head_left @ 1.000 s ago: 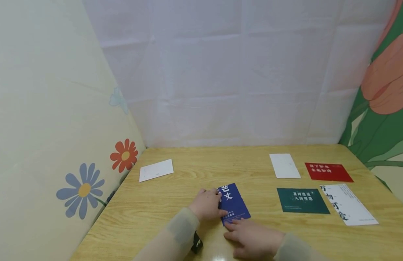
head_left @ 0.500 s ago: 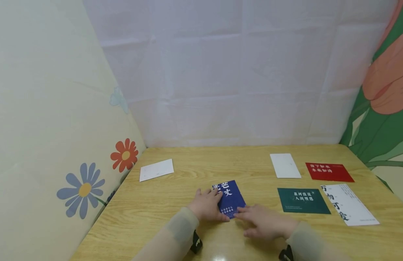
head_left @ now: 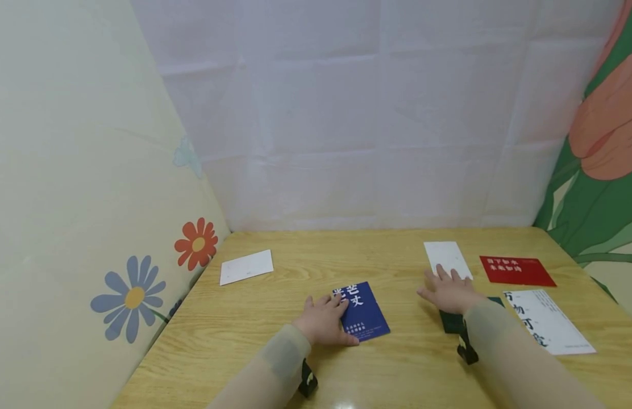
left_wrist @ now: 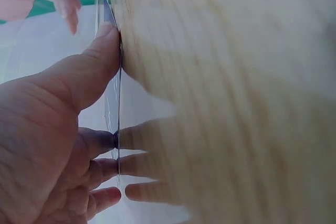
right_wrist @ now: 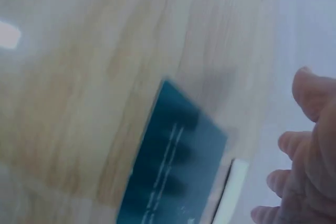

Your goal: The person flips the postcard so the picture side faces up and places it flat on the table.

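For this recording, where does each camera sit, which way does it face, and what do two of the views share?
Head: worn on the head, facing forward and down over the table; shows the left hand at the blue card, the right hand and both forearms.
Left wrist: on that wrist, looking low across the table, picture turned sideways; left hand at left, right hand at upper left.
Right wrist: on that wrist, facing the green card; right hand along the right edge.
Shared: head and right wrist both show the green card.
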Demonstrator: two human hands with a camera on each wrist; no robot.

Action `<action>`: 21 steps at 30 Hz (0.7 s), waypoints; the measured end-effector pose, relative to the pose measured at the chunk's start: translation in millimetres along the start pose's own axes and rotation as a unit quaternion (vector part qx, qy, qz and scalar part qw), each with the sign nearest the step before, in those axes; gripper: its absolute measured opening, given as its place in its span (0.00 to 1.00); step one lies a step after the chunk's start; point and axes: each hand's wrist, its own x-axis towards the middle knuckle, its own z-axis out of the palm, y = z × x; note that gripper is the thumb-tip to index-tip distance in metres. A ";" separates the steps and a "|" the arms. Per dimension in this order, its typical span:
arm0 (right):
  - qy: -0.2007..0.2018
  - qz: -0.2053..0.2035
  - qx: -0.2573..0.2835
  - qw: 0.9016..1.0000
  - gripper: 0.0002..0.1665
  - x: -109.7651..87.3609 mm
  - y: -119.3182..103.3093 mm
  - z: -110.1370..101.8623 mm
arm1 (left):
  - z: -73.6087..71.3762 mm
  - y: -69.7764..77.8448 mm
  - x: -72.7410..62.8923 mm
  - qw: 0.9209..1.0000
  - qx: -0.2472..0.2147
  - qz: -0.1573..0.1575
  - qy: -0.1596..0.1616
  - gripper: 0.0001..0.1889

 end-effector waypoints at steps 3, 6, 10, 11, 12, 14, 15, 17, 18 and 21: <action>-0.005 0.025 0.018 1.000 0.46 5.9 7.8 -2.3 | 1.2 -1.4 1.5 1.000 -0.002 0.002 -0.001 0.50; -0.015 0.043 0.032 0.998 0.46 11.7 14.4 -3.4 | 1.7 -2.6 3.8 1.000 -0.008 0.005 0.002 0.49; -0.034 0.065 0.042 0.996 0.45 17.6 18.4 -5.5 | 0.5 -1.0 5.2 1.000 -0.010 0.022 0.016 0.45; -0.041 0.070 0.043 0.996 0.45 18.5 18.5 -6.1 | 0.1 0.2 5.1 0.999 -0.006 0.032 0.018 0.43; -0.047 0.074 0.044 0.995 0.45 19.4 18.2 -6.6 | -0.4 1.9 4.7 0.999 -0.001 0.043 0.018 0.42; -0.057 0.082 0.041 0.994 0.45 20.9 17.2 -6.8 | -1.8 6.4 3.5 0.998 0.003 0.069 0.012 0.39; -0.062 0.084 0.039 0.994 0.45 21.7 16.8 -6.7 | -2.6 8.9 2.6 0.997 0.003 0.083 0.007 0.38; -0.067 0.086 0.035 0.993 0.45 23.4 15.4 -7.1 | -3.4 13.6 1.0 0.994 0.009 0.107 -0.001 0.35; -0.068 0.086 0.030 0.994 0.45 24.5 14.9 -6.8 | -3.9 15.6 0.2 0.993 0.008 0.115 -0.005 0.34; -0.065 0.083 0.023 0.994 0.45 27.0 12.6 -6.3 | -4.2 18.4 -1.7 0.993 0.006 0.118 -0.011 0.30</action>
